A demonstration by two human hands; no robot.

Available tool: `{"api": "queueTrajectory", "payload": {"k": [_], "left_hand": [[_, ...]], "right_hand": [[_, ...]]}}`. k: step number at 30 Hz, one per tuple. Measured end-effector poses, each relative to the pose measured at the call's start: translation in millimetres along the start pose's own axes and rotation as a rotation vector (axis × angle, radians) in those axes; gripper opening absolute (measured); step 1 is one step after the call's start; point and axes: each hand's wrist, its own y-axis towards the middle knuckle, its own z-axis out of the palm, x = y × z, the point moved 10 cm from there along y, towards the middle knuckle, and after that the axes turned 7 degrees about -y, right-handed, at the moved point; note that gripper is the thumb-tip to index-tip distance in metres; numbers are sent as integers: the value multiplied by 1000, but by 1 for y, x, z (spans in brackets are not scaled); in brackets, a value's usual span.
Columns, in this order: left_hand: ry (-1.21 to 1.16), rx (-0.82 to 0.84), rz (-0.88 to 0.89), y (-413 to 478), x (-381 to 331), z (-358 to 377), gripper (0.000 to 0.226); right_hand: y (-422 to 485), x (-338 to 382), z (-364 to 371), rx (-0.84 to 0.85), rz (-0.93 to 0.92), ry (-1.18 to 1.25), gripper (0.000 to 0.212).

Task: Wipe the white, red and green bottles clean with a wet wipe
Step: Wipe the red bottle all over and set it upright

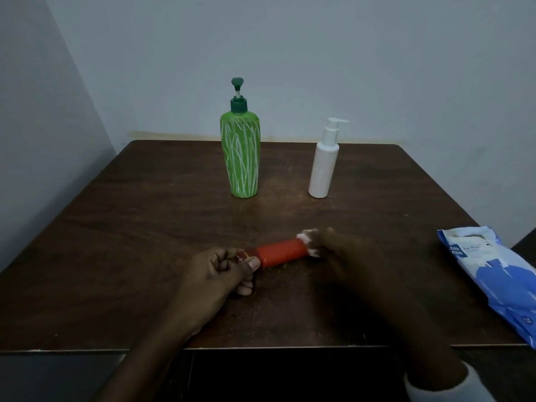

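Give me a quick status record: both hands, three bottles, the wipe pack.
left hand: grips cap end of red bottle
right hand: holds wet wipe round its other end
red bottle: sideways between both hands
green bottle: upright, far side of table
white bottle: upright, right of green one
wipe pack: flat at table's right edge

Dark brown wooden desk (145, 227), viewed from its near edge. A green pump bottle (243, 158) stands upright toward the far edge, near its middle. A white pump bottle (323, 166) stands upright nearer the far right corner, well apart from it. A blue-and-white wipes pack (493, 274) lies flat across the right edge by the near right corner. Pale specks (275, 303) dot the surface toward the near edge.
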Motion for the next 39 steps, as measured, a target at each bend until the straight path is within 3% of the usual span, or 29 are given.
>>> {"api": "queueTrajectory", "payload": {"k": [3, 5, 9, 12, 17, 22, 27, 39], "left_hand": [[-3, -3, 9, 1, 0, 1, 44], [-4, -5, 5, 1, 1, 1, 43], [8, -12, 7, 1, 0, 1, 36], [27, -11, 16, 3, 1, -1, 24], [64, -7, 54, 2, -1, 0, 21], [51, -30, 66, 2, -3, 0, 19], [69, -37, 80, 0, -2, -1, 27], [183, 13, 141, -7, -6, 4, 52]], "right_hand": [[0, -36, -13, 44, 122, -62, 22], [1, -39, -15, 18, 135, -82, 27], [2, 16, -2, -4, -20, -17, 35], [7, 54, 13, 120, -54, 14, 42], [31, 82, 25, 226, -49, -65, 32], [27, 93, 20, 120, -66, 49, 35], [-13, 94, 17, -43, -95, -26, 49], [41, 69, 44, 322, 41, -92, 42]]}}
